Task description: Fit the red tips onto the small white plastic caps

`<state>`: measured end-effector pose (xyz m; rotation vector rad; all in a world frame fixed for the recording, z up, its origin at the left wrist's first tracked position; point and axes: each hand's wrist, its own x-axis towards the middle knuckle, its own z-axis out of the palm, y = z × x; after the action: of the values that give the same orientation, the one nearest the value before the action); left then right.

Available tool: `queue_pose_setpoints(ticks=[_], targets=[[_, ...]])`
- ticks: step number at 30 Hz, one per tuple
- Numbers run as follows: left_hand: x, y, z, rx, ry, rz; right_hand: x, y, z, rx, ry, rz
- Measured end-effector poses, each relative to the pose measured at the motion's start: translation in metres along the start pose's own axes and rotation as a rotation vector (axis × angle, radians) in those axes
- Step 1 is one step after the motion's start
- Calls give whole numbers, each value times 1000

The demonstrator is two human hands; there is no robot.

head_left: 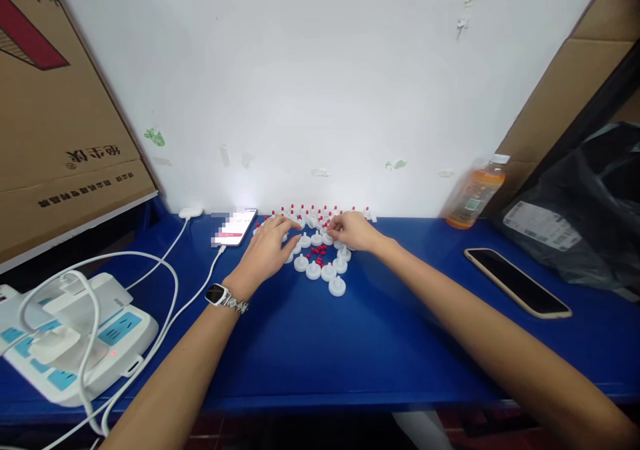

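Note:
Several white nozzle caps, round with a short spout, form a rough ring on the blue table; the nearest white cap (337, 287) sits a little apart at the front. Inside the ring lies a small pile of red tips (318, 251). Behind, along the wall, stand many white caps with red tips (313, 218) on their spouts. My left hand (267, 249) rests over the left side of the caps, its fingers apart and partly covering some. My right hand (351, 231) is pinched at the back right of the ring; what its fingertips hold is too small to make out.
On the left are a lit phone (240, 227) on a charging cable and a white power strip (120, 343) with looping cords. To the right stand an orange drink bottle (475, 197), a dark phone (517, 283) and a black plastic bag (585, 203). A white wall (325, 90) closes the back.

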<state>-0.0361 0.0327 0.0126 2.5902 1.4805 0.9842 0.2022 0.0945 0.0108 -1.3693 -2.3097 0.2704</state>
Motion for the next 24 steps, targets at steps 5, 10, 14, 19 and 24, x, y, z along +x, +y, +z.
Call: queue_pose_setpoints(ticks=[5,10,14,19,24], targets=[[0,0,2,-13,-6,23,-2,-1,-3,-75,-20,12],[0,0,3,-27,-2,22,6,-7,-5,-79,70,81],[0,2,2,-20,16,27,18,-10,-3,-128,53,104],[-1,8,2,-13,42,23,16,-18,-6,63,94,106],[-2,24,6,-85,83,62,-12,-35,-6,711,150,45]])
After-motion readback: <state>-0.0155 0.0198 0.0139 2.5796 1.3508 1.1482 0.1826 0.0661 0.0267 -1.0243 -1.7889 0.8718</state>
